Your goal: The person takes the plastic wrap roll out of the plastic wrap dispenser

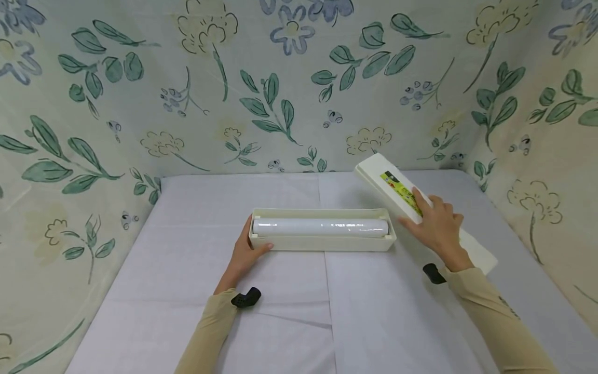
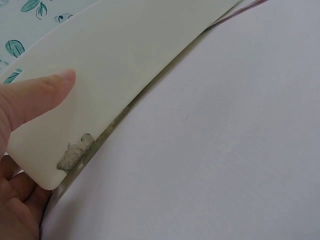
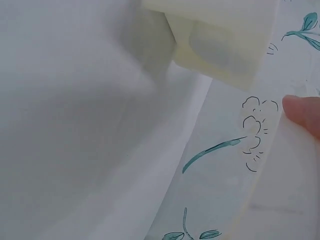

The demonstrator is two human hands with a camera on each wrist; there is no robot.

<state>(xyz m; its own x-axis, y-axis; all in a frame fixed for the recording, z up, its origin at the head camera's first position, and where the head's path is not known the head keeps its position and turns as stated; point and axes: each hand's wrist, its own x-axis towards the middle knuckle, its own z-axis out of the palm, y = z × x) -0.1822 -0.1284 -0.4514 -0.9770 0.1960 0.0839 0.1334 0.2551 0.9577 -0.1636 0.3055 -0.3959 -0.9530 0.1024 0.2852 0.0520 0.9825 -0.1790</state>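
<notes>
1. The left grip [image 1: 245, 255] holds the box [image 1: 322, 244] at its left end, with the thumb along the front wall and the other fingers curled round the end.
2. The right grip [image 1: 438, 224] clasps the lid [image 1: 474, 250], its fingers spread over the top and its thumb at the edge nearer the box.
3. The box lies crosswise on the worktop [image 1: 177, 291], uncovered, its opening facing up.
4. The roll [image 1: 320, 227], white and shiny, lies lengthwise inside the box, spanning nearly from end to end.
5. The lid is apart from the box, to its right, slanting from far left to near right; whether it touches the worktop cannot be told.
6. A yellow-green label [image 1: 398, 188] sits on top of the lid, partly under the right fingers.
7. A rough grey patch [image 2: 75, 154] marks the box near the left thumb.
8. Floral cloth [image 1: 280, 67] hangs behind the worktop.
</notes>
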